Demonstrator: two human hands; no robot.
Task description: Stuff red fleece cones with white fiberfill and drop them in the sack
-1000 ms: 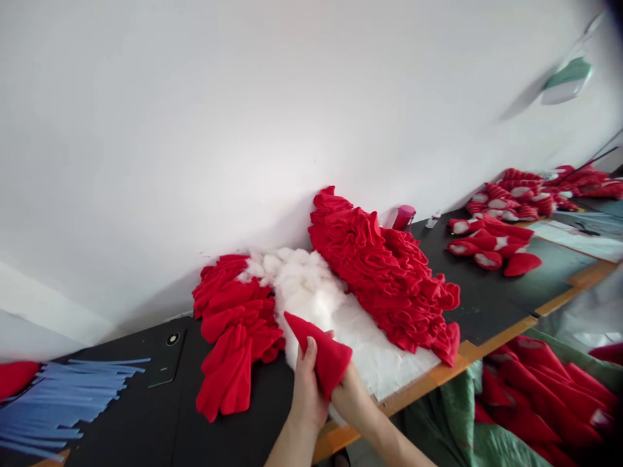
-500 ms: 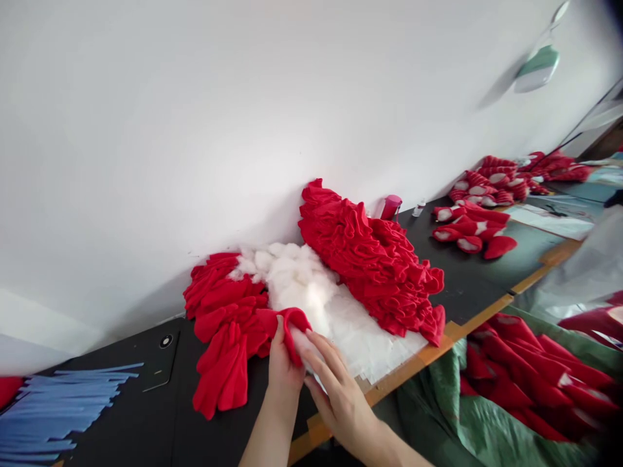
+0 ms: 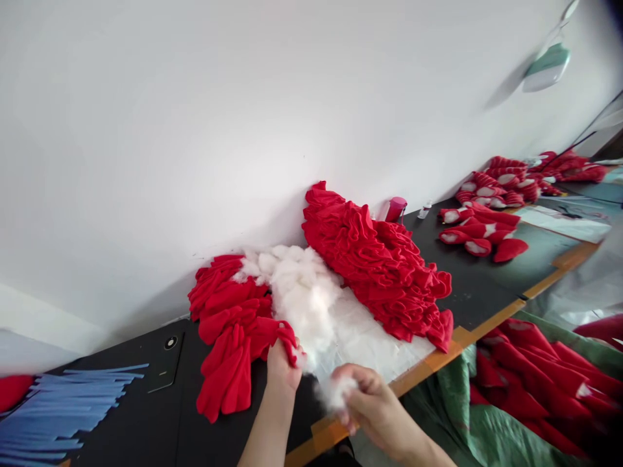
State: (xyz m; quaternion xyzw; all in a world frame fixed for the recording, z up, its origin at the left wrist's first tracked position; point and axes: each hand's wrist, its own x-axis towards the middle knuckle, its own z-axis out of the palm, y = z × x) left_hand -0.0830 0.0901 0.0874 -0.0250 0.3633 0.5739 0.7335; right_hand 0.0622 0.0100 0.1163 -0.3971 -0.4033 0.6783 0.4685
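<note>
My left hand [image 3: 283, 366] is closed on the open end of a red fabric piece [image 3: 285, 334], and a bit of white filling shows at its mouth. To the right, over the table's front edge, my right hand [image 3: 372, 402] pinches a loose tuft of white stuffing [image 3: 335, 392], slightly blurred. Behind both hands lies a heap of white stuffing [image 3: 304, 292] on a clear plastic sheet [image 3: 370, 334]. Red fabric pieces [image 3: 226, 337] are piled left of it, and a taller red pile [image 3: 372, 259] stands to its right.
Blue strips [image 3: 63, 405] and a dark phone [image 3: 167, 363] lie at the left. Stuffed red pieces [image 3: 481, 230] rest farther right. A green sack [image 3: 452, 389] of red pieces hangs beyond the taped table edge [image 3: 423, 370]. A wall [image 3: 195, 130] stands behind.
My right hand has pulled away from the red piece's opening toward the lower right, now with a tuft of stuffing. The opening in my left hand looks more gathered, and the view has shifted slightly.
</note>
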